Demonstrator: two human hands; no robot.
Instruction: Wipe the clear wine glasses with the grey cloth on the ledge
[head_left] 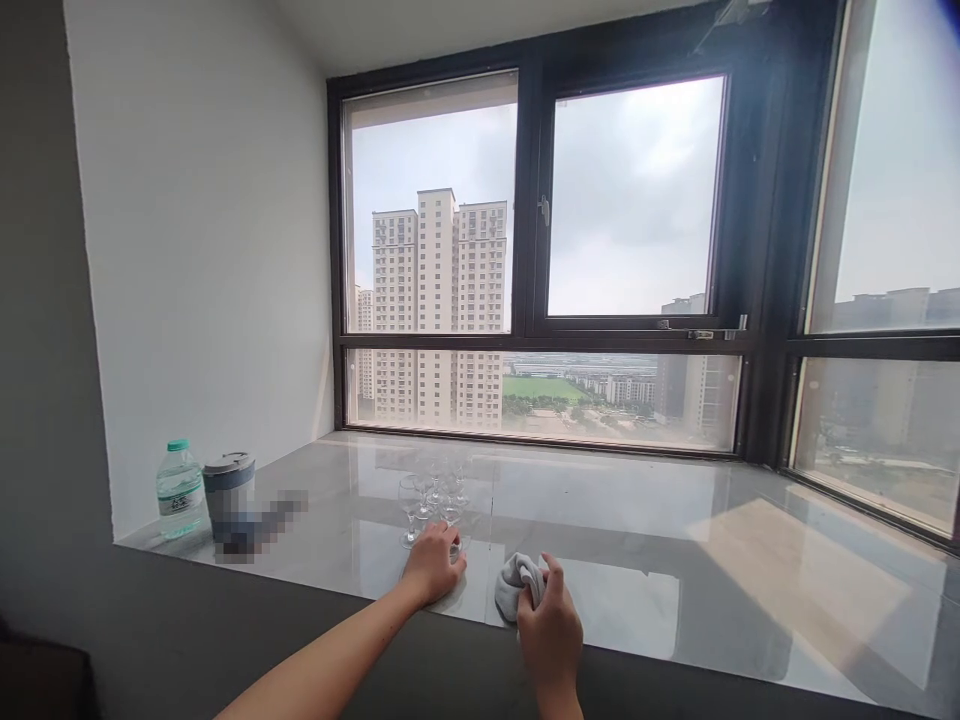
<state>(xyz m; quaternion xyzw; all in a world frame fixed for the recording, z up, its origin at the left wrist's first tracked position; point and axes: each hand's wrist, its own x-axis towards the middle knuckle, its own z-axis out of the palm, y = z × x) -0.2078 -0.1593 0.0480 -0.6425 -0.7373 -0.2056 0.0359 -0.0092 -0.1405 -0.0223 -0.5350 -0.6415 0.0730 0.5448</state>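
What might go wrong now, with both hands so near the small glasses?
The stemmed glasses stand crowded just beyond the left hand; one nudge may topple several. The sill looks hard and glossy, so a fallen glass would likely break. The right hand holds a grey cloth beside them; a loose fold might catch a stem.

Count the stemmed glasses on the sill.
5 show: a cluster of stemmed glasses on the sill just beyond the left hand, left of the grey cloth in the right hand; two in front, three behind. Clear and overlapping, so another may be hidden.
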